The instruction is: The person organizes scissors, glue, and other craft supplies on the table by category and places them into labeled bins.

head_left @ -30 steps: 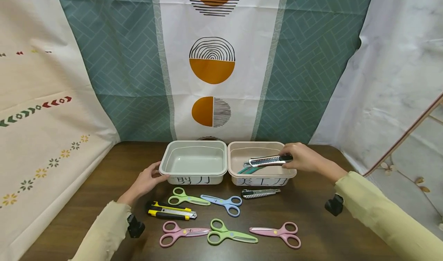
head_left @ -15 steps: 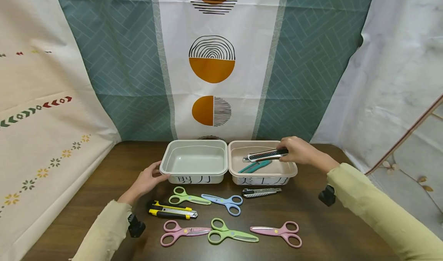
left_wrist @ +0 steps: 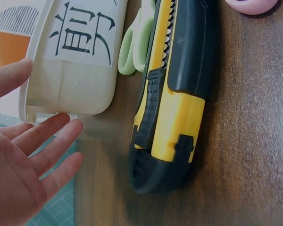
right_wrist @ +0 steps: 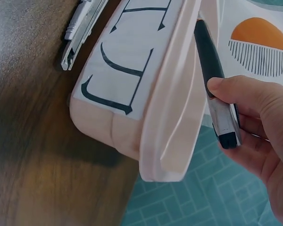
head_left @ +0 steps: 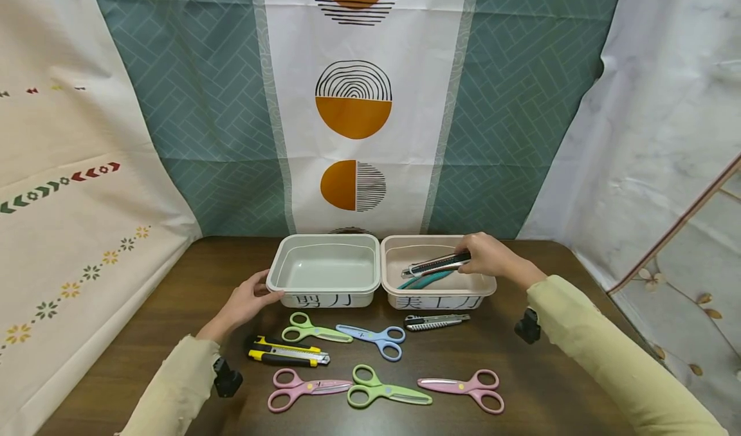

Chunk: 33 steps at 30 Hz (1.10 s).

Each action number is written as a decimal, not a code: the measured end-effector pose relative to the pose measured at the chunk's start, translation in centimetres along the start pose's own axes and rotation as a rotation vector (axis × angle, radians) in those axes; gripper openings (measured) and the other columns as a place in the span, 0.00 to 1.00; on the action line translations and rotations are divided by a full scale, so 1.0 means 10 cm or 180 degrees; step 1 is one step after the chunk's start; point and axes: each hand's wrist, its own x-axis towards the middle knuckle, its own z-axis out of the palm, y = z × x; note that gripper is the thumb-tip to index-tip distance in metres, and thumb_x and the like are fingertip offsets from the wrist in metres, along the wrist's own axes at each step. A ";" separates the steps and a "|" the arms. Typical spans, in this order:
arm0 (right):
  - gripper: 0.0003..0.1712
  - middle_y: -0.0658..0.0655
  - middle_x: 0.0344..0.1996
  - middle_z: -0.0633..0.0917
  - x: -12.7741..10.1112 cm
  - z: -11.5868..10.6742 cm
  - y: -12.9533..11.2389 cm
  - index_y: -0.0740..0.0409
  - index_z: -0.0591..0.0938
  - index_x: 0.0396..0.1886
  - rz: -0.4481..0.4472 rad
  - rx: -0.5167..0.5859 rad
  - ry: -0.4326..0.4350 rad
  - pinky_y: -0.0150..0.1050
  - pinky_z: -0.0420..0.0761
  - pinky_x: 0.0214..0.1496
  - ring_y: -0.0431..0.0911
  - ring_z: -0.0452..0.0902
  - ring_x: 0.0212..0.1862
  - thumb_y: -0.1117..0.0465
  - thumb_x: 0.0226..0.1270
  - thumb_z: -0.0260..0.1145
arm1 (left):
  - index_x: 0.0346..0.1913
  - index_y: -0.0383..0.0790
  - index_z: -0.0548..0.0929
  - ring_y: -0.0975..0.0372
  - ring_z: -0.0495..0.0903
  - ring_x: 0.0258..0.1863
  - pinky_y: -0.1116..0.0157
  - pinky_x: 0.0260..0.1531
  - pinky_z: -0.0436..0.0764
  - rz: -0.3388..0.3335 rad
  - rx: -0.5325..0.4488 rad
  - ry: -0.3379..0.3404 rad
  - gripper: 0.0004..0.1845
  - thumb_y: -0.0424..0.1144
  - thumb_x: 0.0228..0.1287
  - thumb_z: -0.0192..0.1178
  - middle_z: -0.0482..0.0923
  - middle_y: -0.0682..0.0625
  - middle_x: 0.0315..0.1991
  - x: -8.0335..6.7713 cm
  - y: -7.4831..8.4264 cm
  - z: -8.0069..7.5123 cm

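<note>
Over the pink bin (head_left: 489, 289), the right hand (head_left: 489, 258) pinches a silver utility knife (head_left: 435, 264) at its dark end, with thumb and fingers curled round the handle. The knife is tilted, its front end low inside the bin, just above a teal knife (head_left: 425, 280) that lies on the bin floor. In the right wrist view the knife (right_wrist: 217, 89) sits close to the bin's rim (right_wrist: 172, 117).

The left hand (head_left: 246, 301) rests with relaxed, nearly straight fingers against the near left corner of the grey bin (head_left: 278, 275), which stands just beside the pink bin; both carry a paper label on the front wall. In the left wrist view the fingers (left_wrist: 47, 141) are spread near the bin corner (left_wrist: 70, 94).

On the brown bench (head_left: 550, 384), in front of the bins, lie a yellow and black knife (head_left: 286, 353), green scissors (head_left: 312, 329), blue scissors (head_left: 373, 338) and a second silver knife (head_left: 435, 321). Nearer to the person lie pink scissors (head_left: 303, 389), another green pair (head_left: 384, 391) and another pink pair (head_left: 466, 390). Nothing lies between the right hand and the pink bin. Patterned cloths (head_left: 353, 101) hang behind the bench.
</note>
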 end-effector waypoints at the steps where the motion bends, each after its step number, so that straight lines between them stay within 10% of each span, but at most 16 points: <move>1: 0.12 0.52 0.27 0.83 0.01 0.02 0.00 0.61 0.84 0.30 0.0002 0.0002 0.0000 0.38 0.74 0.30 0.41 0.74 0.27 0.63 0.43 0.73 | 0.65 0.28 0.56 0.43 0.71 0.53 0.44 0.50 0.68 -0.0007 -0.0003 -0.0001 0.39 0.48 0.59 0.59 0.71 0.31 0.54 0.00 0.00 0.00; 33: 0.13 0.57 0.28 0.85 0.21 0.30 -0.01 0.65 0.85 0.31 -0.0024 -0.0154 0.0043 0.43 0.77 0.35 0.49 0.80 0.30 0.63 0.43 0.72 | 0.65 0.28 0.56 0.43 0.71 0.53 0.44 0.50 0.68 0.0019 -0.0015 0.0005 0.39 0.47 0.60 0.59 0.71 0.30 0.54 0.00 0.01 0.00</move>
